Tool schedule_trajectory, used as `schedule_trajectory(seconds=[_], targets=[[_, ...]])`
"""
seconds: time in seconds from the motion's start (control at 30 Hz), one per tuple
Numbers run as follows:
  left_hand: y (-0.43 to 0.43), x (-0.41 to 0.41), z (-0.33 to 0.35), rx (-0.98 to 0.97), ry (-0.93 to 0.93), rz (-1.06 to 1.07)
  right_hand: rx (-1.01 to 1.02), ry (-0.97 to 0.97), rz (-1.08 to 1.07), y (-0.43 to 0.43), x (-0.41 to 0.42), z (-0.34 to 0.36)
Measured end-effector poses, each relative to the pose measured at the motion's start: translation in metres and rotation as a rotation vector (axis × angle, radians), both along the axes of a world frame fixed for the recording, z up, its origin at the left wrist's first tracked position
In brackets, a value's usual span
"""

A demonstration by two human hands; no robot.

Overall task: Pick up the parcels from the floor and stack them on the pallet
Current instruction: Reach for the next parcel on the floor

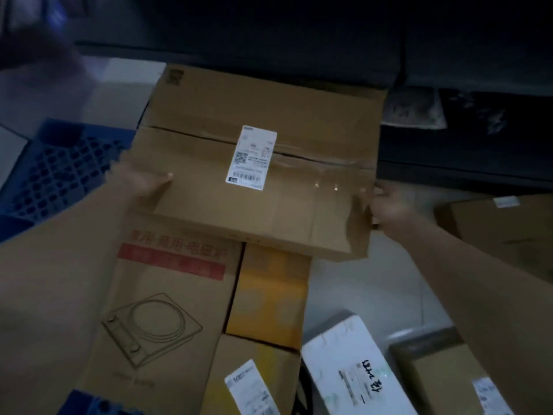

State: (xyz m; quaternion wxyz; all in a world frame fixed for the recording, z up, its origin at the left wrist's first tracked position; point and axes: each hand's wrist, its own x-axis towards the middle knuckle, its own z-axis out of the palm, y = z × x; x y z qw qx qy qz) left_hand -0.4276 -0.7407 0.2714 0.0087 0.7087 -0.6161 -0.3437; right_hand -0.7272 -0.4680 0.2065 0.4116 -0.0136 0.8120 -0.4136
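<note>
Nearest the lens, bare forearms reaching in from the lower left and lower right of the frame. Left hand (143, 182) clamped on the left edge of a big carton (263, 163), thumb flat on top, fingers hidden underneath. Right hand (386, 206) gripping the carton's right end, fingers curled round the crumpled corner. Carton held flat at mid-frame, tape along its centre seam, white label (250, 157) with barcodes stuck across that seam. Whether the carton rests on anything below or hangs free, cannot tell.

Below it, toward the bottom of the frame: a cooker box (155, 310) with red print and a line drawing of a hob, just beside a yellow box (266, 298), then a brown box (254, 381) with its own label under that. Lower right, a white parcel (356, 369) with handwriting on it, next to another brown parcel (449, 378). One more carton at the right edge (502, 232), on the pale floor (359, 292).

Blue pallet (59, 172) with a grid top at the left edge, partly covered by the carton's left corner. Dark, blurred shapes across the top of the frame
</note>
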Motion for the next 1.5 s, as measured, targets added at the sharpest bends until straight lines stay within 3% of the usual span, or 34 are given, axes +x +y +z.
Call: schedule_trajectory(seconds=[0.17, 0.43, 0.6, 0.87, 1.37, 1.5], targets=[[0.033, -0.009, -0.057, 0.182, -0.173, -0.078, 0.079, -0.25, 0.094, -0.024, 0.035, -0.02], [0.016, -0.008, -0.082, 0.076, -0.199, -0.113, 0.02, -0.214, 0.09, -0.035, 0.043, -0.03], [-0.001, -0.001, -0.084, 0.081, -0.249, -0.126, -0.025, -0.234, 0.146, -0.046, 0.049, -0.032], [0.001, -0.004, -0.094, 0.023, -0.182, -0.06, -0.027, -0.239, 0.209, -0.046, 0.046, -0.028], [0.001, -0.002, -0.106, -0.019, -0.232, -0.052, -0.081, -0.273, 0.18, -0.032, 0.053, -0.04], [0.009, -0.007, -0.103, 0.001, -0.301, -0.088, 0.01, -0.142, 0.292, -0.033, 0.058, -0.038]])
